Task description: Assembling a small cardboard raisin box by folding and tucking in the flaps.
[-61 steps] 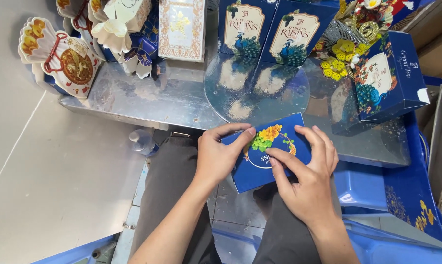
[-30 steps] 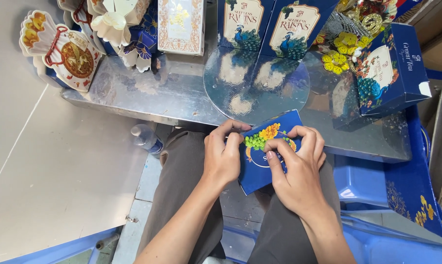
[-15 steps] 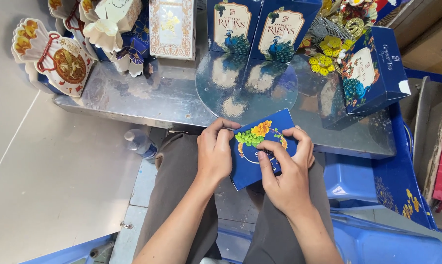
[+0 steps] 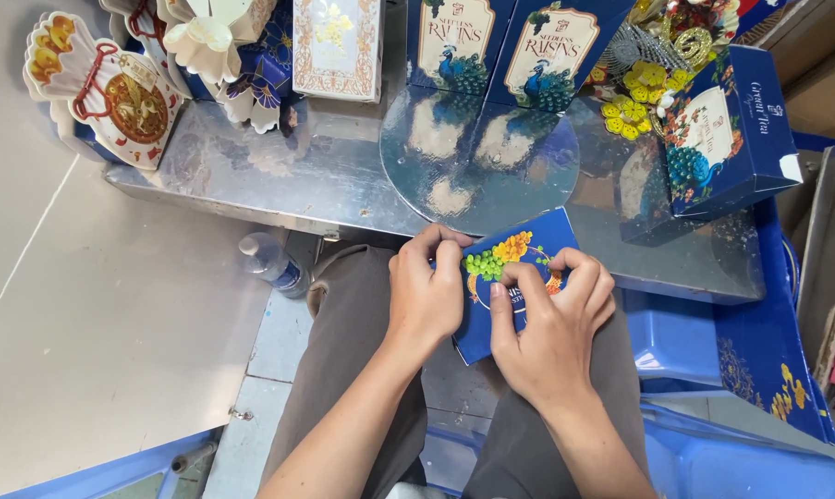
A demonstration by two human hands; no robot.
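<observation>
A small blue gift box (image 4: 514, 263) printed with green grapes, a yellow flower and a round label rests over my lap, tilted. My left hand (image 4: 426, 296) grips its left edge, fingers curled over the top corner. My right hand (image 4: 551, 323) covers its lower right part, thumb pressed along the front face and fingers wrapped round the right side. Both hands hold the box just in front of the shiny metal table's edge (image 4: 343, 222).
On the metal table stand two blue peacock boxes (image 4: 500, 42), a cream ornate box (image 4: 336, 46), a larger blue box (image 4: 727, 129) lying tilted at right, paper flowers (image 4: 634, 97) and fan-shaped packages (image 4: 112, 88). A plastic bottle (image 4: 274, 263) lies on the floor at left. Blue plastic crates (image 4: 713, 370) sit at right.
Both hands have drawn closer together on the blue box, covering more of it; the left fingers shifted up to its top-left corner. The view has drifted slightly.
</observation>
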